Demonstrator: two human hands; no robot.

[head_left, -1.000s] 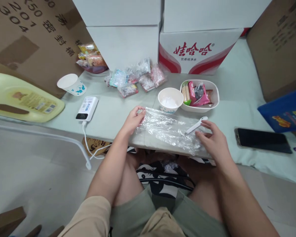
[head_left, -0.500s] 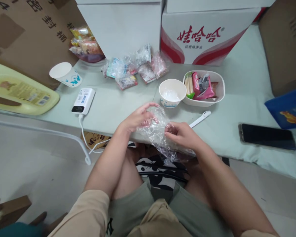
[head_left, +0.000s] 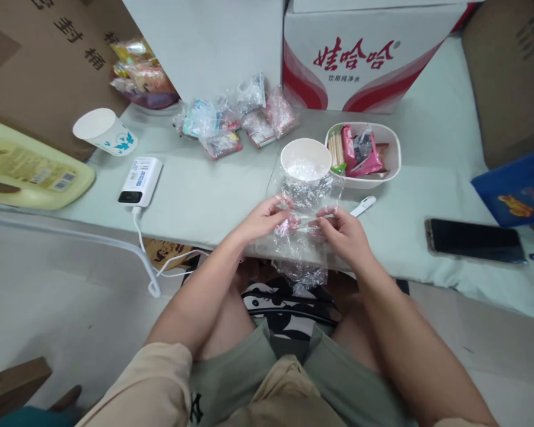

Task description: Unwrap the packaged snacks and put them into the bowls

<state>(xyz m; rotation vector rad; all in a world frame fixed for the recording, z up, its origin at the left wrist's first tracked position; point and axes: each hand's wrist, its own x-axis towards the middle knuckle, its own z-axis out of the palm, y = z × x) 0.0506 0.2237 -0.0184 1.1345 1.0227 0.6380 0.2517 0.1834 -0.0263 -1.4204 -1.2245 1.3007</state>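
Observation:
A crinkled clear plastic bag [head_left: 300,252] stretches between my two hands at the front edge of the table, its lower end hanging over my lap. My left hand [head_left: 271,218] pinches its left side, fingers curled into the film. On the other side, my right hand [head_left: 342,232] grips it between thumb and fingers. The bag's upper part covers the front of a white paper cup [head_left: 306,155], which stands just beyond my hands. Right of my right hand lies a white plastic utensil [head_left: 364,206], its near end hidden by that hand.
A white bowl [head_left: 394,160] of wrapped snacks stands beside the cup. Several wrapped packets [head_left: 222,144] lie farther back. At left are a power bank [head_left: 141,181] with cable, another paper cup [head_left: 107,133] and a yellow jug [head_left: 40,169]. A phone [head_left: 476,240] lies right; cartons [head_left: 365,65] line the back.
The bag was bunched up between my hands; now it is spread flatter, reaching up toward the cup. My right hand has shifted right. The camera view has moved slightly.

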